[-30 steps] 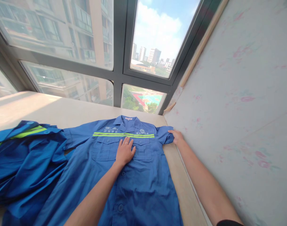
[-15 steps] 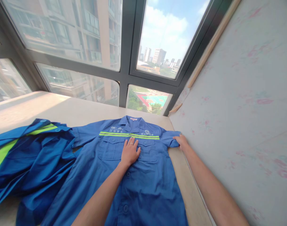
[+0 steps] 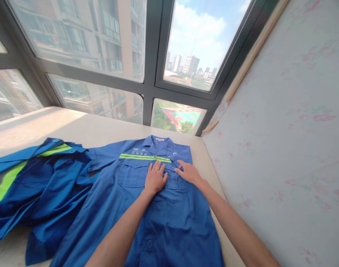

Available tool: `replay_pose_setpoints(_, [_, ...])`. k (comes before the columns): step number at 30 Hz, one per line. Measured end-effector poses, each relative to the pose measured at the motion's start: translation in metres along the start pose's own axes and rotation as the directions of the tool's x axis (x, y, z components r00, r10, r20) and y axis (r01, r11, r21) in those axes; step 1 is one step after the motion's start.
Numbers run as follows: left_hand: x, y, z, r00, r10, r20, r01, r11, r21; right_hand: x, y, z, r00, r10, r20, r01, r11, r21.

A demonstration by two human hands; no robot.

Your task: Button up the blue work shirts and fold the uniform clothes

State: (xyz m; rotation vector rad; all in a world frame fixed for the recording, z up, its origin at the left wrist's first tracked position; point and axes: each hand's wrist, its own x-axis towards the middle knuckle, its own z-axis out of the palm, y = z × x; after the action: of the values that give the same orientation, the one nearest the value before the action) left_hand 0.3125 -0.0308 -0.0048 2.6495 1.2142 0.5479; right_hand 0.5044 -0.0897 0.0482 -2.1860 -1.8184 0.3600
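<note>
Grey-framed window panes fill the upper left and centre of the frame; a floral-papered wall closes the right side. Below them, note the pale ledge, which carries both garments. Your blue shirt lies front up across the lower centre, collar toward the window. A second blue garment sits loosely heaped at the lower left, beside the shirt's spread sleeve.

Your left hand rests palm down on mid-chest, fingers slightly spread, gripping nothing. Your right hand is at the chest pocket, right of centre, thumb and forefinger narrowly apart; whether they pinch cloth cannot be told. The reflective stripe stops short on the right, apparently covered by turned-in cloth.

Step in hand, as judged: fold the right-of-frame sleeve inward over the chest. The next move appears to call for steady left-palm pressure while you lay that sleeve flat and smooth its outer edge.
</note>
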Motion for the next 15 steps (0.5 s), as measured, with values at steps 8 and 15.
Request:
replay_pose_setpoints(8, [0.000, 0.000, 0.001, 1.000, 0.003, -0.008, -0.003, 1.000, -0.023, -0.006, 0.022, 0.025, 0.947, -0.060, -0.315, 0.026, 0.994, -0.110])
replay_pose_setpoints(15, [0.000, -0.001, 0.003, 1.000, 0.002, -0.010, -0.002, 1.000, -0.015, -0.019, 0.032, 0.057, 0.974, 0.011, -0.226, -0.067, 0.968, -0.244])
